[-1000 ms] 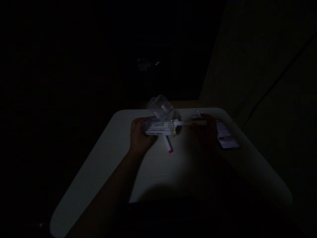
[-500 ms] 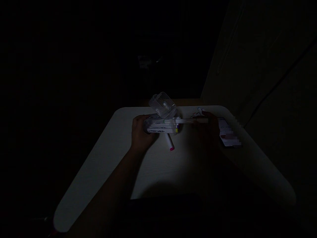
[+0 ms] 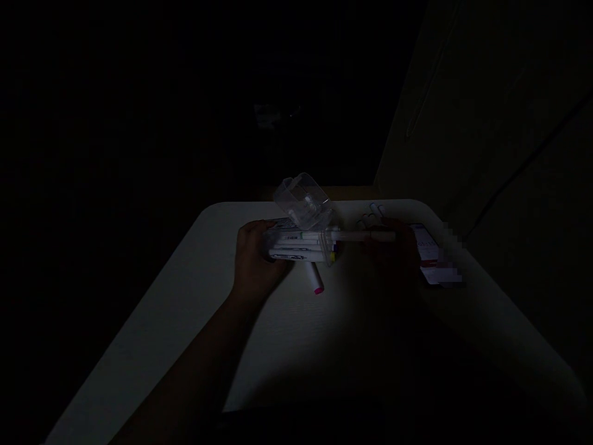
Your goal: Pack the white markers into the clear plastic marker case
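Note:
My left hand [image 3: 256, 256] is wrapped round a clear plastic marker case [image 3: 299, 241], which lies on its side with its open end to the right. Several white markers with coloured ends are inside. The case's clear lid [image 3: 303, 199] stands flipped up above the opening. At that opening, my right hand [image 3: 389, 247], deep in shadow, grips a white marker [image 3: 364, 236] held level, its left tip at the case's mouth. Below the case, a white marker with a pink end [image 3: 315, 279] lies on the table, its upper part hidden.
The white table [image 3: 273, 346] has rounded corners. Beyond my right hand lie several more markers [image 3: 374, 210]. A lit phone [image 3: 428, 256] rests on the right. A wall with a dark cable [image 3: 523, 170] rises at the right. The surroundings are very dark.
The view has shifted a little, so the table sits lower and looks larger. My hands keep their holds on the case and the marker, with little visible movement between them.

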A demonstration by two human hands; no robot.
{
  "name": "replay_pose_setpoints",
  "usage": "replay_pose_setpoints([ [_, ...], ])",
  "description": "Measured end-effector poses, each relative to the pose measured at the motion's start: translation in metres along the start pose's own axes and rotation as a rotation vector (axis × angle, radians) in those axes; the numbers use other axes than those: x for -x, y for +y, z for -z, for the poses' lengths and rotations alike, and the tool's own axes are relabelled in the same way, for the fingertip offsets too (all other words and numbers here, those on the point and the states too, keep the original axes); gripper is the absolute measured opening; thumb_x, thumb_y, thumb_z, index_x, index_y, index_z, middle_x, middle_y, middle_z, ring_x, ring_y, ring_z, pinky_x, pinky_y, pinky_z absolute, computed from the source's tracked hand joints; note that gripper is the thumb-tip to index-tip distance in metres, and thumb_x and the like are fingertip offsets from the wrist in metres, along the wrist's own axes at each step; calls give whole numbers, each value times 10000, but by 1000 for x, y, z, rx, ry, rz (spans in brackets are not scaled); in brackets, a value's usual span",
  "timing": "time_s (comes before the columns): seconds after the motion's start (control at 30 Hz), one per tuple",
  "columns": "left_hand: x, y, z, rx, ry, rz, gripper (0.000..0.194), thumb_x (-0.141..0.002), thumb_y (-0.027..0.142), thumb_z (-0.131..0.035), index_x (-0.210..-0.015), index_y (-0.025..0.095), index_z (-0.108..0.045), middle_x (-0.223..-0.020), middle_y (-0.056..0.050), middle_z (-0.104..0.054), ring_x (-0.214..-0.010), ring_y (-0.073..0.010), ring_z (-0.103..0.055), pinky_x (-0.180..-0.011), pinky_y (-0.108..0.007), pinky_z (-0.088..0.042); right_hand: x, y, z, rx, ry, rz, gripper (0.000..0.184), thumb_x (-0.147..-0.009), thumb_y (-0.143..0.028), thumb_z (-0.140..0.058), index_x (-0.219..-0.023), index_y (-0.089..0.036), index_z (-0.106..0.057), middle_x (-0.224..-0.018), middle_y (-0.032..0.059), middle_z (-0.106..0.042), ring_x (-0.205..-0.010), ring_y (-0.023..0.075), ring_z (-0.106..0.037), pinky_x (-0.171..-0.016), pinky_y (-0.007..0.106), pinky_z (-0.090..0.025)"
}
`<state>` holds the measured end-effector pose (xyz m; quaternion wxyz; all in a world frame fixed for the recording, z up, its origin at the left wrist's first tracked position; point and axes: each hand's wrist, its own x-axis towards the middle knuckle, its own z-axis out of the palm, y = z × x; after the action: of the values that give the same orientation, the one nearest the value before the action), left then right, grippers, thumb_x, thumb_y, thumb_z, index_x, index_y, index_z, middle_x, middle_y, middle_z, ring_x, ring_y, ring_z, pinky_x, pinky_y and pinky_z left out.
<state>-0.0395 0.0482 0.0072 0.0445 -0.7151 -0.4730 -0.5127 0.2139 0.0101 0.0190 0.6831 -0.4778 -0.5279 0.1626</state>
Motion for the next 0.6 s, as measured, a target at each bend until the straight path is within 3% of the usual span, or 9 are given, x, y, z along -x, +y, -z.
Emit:
replay_pose_setpoints([
  [0.23, 1, 5, 3, 1, 20, -49, 589, -649, 214, -803, -1200, 225, -593, -1213, -93, -618, -1165, -286, -619, -978, -453, -549, 4, -9, -4, -5, -3, -22, 415, -814, -365, -776, -1175, -290, -586, -1045, 27, -737, -792, 168, -733, -660, 323, -627],
  [0.43, 2, 5, 2, 13, 22, -43, 593, -651, 208, -801, -1204, 230, -587, -1208, -89, -611, -1149, -275, -621, -972, -452, -551, 2, -2, -6, -19, 3, -35, 430, -799, -385, -789, -1162, -279, -583, -1036, 37, -725, -857, 187, -731, -703, 351, -649],
  [0.6, 0, 8, 3, 6, -23, 26, 590, -634, 220, -797, -1185, 225, -588, -1206, -89, -601, -1160, -287, -602, -998, -471, -531, -3, 6, -3, -14, -2, 14, 481, -801, -439, -774, -1200, -289, -552, -1144, 61, -679, -1000, 214, -716, -780, 376, -654],
])
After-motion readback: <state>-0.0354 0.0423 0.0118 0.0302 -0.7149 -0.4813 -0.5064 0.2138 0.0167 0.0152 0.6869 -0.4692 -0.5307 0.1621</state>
